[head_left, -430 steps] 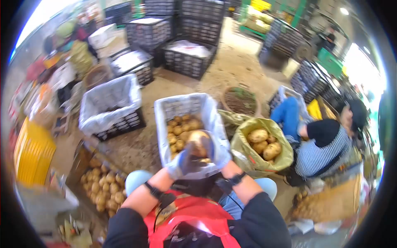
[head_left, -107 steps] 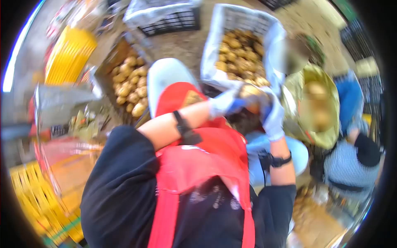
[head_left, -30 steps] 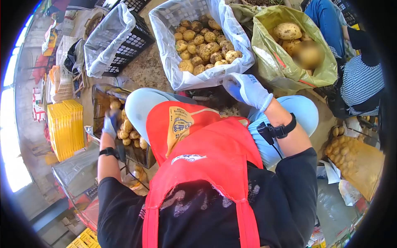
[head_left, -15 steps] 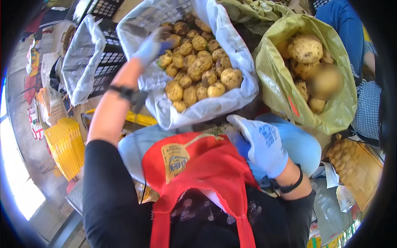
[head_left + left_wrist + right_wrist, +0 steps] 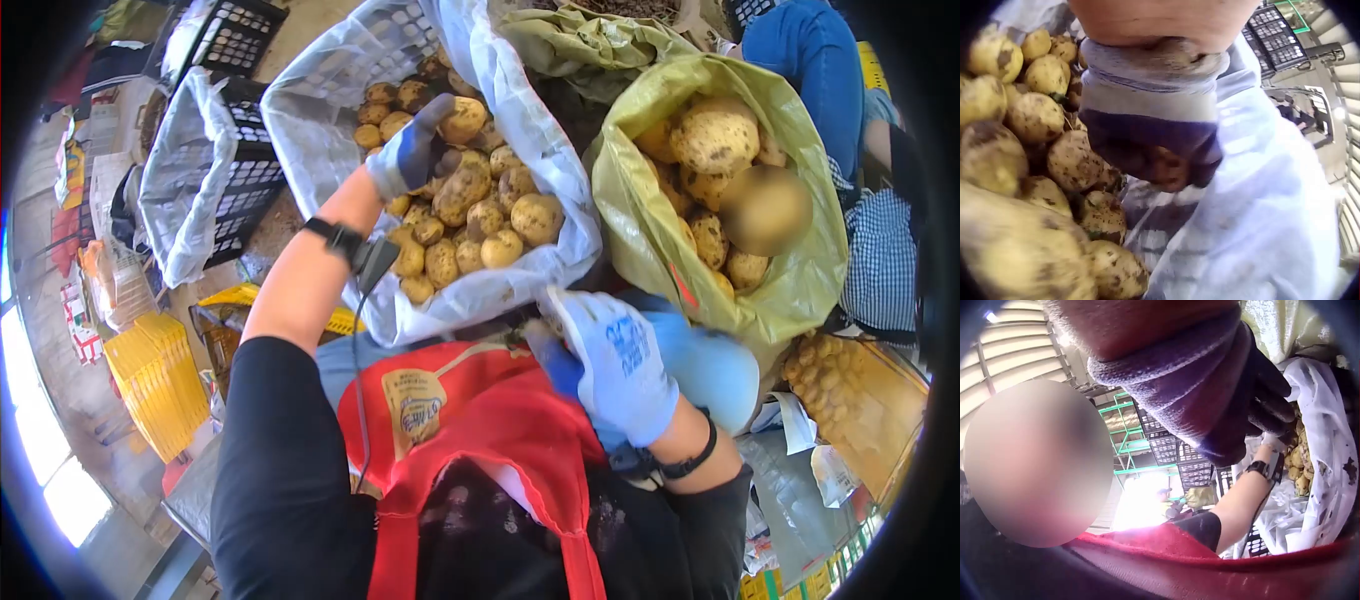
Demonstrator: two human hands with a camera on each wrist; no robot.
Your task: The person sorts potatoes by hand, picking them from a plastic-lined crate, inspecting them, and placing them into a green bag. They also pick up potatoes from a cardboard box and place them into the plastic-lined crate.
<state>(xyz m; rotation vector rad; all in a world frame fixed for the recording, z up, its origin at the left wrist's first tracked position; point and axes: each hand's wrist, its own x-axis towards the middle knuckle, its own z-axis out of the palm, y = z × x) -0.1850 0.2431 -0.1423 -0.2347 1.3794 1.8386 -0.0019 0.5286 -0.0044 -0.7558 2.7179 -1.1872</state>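
Reaching into the white-lined crate (image 5: 400,318), the left hand (image 5: 408,160) has its gloved fingers curled, pinching a potato (image 5: 463,121) just above the pile of potatoes (image 5: 462,192) inside. The right hand (image 5: 622,368), also gloved, is outside the crate, near its front right edge and over the lap; its fingers are slightly apart and loosely bent, with nothing seen in them.

To the right of the crate stands an open green sack (image 5: 655,282) with larger potatoes (image 5: 715,135) in it; a blurred round patch hides part of them. Behind the crate, to the right, lies crumpled green sacking (image 5: 590,38). To its left is a second lined crate (image 5: 190,190), and farther front-left are stacked yellow crates (image 5: 158,380). A red apron (image 5: 500,400) spreads in front of the crate, and a person in blue jeans (image 5: 815,75) is beyond the green sack.
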